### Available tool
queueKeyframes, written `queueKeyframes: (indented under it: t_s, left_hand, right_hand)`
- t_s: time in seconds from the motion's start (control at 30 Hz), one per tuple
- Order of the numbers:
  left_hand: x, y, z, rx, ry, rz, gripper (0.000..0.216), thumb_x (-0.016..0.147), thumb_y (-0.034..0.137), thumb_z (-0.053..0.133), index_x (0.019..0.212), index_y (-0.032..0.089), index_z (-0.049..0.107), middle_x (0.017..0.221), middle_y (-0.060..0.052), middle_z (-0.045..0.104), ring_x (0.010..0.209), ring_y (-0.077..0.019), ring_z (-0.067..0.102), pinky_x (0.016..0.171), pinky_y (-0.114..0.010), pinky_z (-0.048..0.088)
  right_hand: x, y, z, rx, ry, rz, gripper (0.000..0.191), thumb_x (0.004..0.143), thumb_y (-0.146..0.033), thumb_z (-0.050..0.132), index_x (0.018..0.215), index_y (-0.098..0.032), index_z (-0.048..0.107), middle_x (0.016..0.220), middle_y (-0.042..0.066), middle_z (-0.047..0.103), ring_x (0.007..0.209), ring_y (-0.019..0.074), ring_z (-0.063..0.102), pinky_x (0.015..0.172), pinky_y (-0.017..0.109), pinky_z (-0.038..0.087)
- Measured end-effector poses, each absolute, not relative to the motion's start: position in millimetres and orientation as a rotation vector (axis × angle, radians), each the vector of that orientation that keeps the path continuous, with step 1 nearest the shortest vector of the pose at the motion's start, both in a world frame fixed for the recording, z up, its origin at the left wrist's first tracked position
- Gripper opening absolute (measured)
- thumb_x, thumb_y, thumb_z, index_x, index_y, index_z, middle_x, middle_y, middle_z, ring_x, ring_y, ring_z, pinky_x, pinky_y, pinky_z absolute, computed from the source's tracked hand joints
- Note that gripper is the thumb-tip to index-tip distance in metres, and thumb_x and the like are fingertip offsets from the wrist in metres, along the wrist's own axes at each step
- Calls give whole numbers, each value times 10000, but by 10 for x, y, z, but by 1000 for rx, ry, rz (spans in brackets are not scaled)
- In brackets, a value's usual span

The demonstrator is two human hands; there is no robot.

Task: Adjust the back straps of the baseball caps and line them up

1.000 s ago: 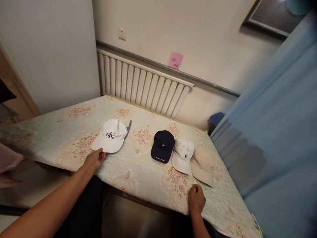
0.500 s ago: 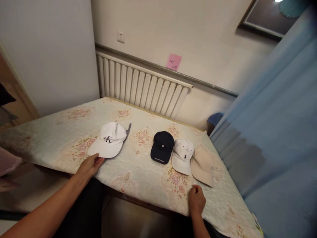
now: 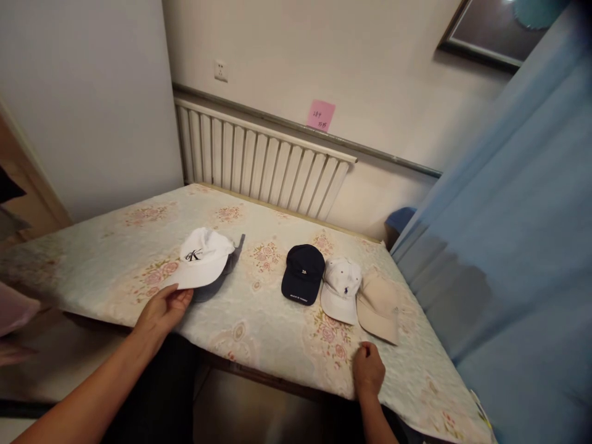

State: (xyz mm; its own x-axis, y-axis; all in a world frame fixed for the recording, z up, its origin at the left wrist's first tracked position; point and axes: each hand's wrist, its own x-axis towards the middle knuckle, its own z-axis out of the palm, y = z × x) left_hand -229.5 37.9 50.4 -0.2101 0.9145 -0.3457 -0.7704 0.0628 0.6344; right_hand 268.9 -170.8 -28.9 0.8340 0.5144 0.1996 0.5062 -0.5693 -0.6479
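Note:
My left hand (image 3: 165,308) pinches the brim of a white baseball cap (image 3: 203,259) with black CK lettering. The cap is tilted, its brim raised. Under it shows a dark grey cap (image 3: 213,288), mostly hidden, with its strap sticking out at the right. My right hand (image 3: 369,369) rests closed at the near edge of the bed, with nothing visible in it. Beyond it a navy cap (image 3: 303,274), a white cap with a small dark logo (image 3: 342,290) and a beige cap (image 3: 378,307) lie in a row, side by side.
All the caps lie on a flowered bed cover (image 3: 268,336). A white radiator (image 3: 263,163) runs along the wall behind, and a blue curtain (image 3: 499,246) hangs at the right. At the left edge, part of another person in a pink sleeve (image 3: 16,308) shows.
My left hand has tipped the white CK cap up and slightly left, and more of the grey cap beneath shows. My right hand and the row of caps stay put.

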Motion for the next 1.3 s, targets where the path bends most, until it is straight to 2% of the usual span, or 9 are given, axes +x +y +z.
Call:
queueKeyframes:
  t_s: [0.3, 0.47, 0.67, 0.83, 0.9, 1.0, 1.1, 1.2, 1.3]
  left_hand:
    - [-2119, 420, 1015, 318, 741, 1578, 373, 742, -34, 446, 935, 238, 611, 868, -10, 680, 826, -135, 652, 687, -245, 577]
    - [-1951, 189, 1216, 329, 711, 1511, 346, 755, -45, 450, 895, 219, 624, 889, 3, 687, 730, -101, 642, 624, -198, 558]
    - [-1633, -278, 1186, 435, 579, 1424, 413, 691, -65, 578, 1009, 196, 620, 933, -14, 707, 755, -128, 670, 634, -218, 578]
    - [-1367, -634, 1024, 485, 626, 1285, 514, 670, -8, 681, 1119, 230, 604, 1001, -22, 708, 777, -135, 677, 660, -221, 575]
    - [-1266, -773, 964, 505, 627, 1207, 541, 679, 35, 709, 1160, 253, 593, 1045, -24, 701, 811, -142, 674, 686, -225, 567]
    - [-1121, -999, 879, 532, 615, 1073, 548, 715, 94, 714, 1213, 271, 571, 1106, -42, 686, 864, -158, 667, 719, -238, 549]
    - [-1011, -1221, 813, 591, 593, 939, 526, 745, 144, 701, 1241, 255, 564, 1162, -78, 666, 939, -209, 661, 761, -281, 530]
    - [-968, -1351, 808, 614, 536, 833, 514, 767, 155, 676, 1263, 226, 559, 1205, -111, 649, 1010, -257, 645, 808, -320, 515]
    - [-975, -1325, 883, 513, 454, 821, 558, 805, 165, 629, 1343, 214, 489, 1206, -122, 654, 1063, -277, 629, 902, -376, 488]
  right_hand:
    - [2671, -1707, -254, -2242, -726, 39, 290, 777, -307, 415, 924, -200, 641, 844, 93, 687, 765, 254, 586, 715, 331, 385]
    - [2656, -1714, -205, -2177, -665, 77, 258, 743, -304, 444, 872, -206, 645, 804, 81, 680, 748, 249, 579, 709, 333, 385]
    - [2528, -1702, -120, -1960, -539, 233, 224, 678, -350, 498, 797, -203, 617, 731, 44, 664, 723, 230, 598, 677, 325, 429]
    - [1934, -1521, 21, -1657, -550, 594, 391, 678, -495, 553, 874, -159, 591, 669, 39, 672, 544, 188, 618, 562, 319, 495]
    - [1599, -1448, 193, -1519, -606, 768, 437, 669, -512, 626, 905, -145, 610, 739, 73, 707, 633, 210, 675, 633, 342, 535]
    - [1152, -1381, 527, -958, -525, 1186, 409, 750, -453, 653, 1030, -159, 598, 933, 99, 726, 888, 228, 696, 829, 377, 524]
    - [895, -1371, 750, -677, -494, 1296, 427, 765, -346, 674, 1144, -174, 583, 1124, 106, 692, 1038, 231, 653, 925, 395, 495]
    - [843, -1427, 777, -630, -403, 1298, 550, 720, -261, 714, 1237, -198, 536, 1089, 78, 714, 1001, 253, 670, 914, 443, 506]
    - [878, -1534, 739, -642, -341, 1337, 598, 700, -242, 729, 1258, -182, 522, 1016, 81, 735, 1025, 280, 663, 899, 464, 513]
